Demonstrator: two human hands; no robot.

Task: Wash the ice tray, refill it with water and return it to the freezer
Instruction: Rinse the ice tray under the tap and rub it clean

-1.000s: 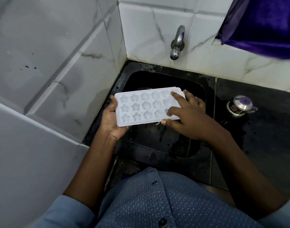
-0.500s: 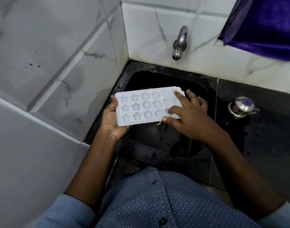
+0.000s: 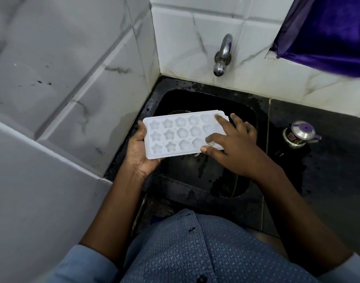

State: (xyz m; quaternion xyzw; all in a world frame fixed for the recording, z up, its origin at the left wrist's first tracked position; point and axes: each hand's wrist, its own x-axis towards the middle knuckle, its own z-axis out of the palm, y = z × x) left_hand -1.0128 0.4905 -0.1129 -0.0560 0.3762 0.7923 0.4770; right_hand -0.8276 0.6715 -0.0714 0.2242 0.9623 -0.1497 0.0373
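From my remote seat I saw the ice tray (image 3: 175,137) held level over the black sink (image 3: 195,203), cavities up, in front of and below the tap (image 3: 223,56) on the back wall, from which I saw no water falling. The left grip (image 3: 139,154) clasped the tray's left end from beneath, thumb against the edge, I judged to carry its weight and keep it flat. The right grip (image 3: 234,148) lay spread on the tray's right end, fingers (image 3: 222,121) loose across the moulds and clasping nothing (rubbing out the cavities, I guessed), thumb against the near edge. Held above the basin, any drips would miss the worktop (image 3: 328,170), where a small steel pot (image 3: 299,133) stood well apart. I took the washing as barely begun.
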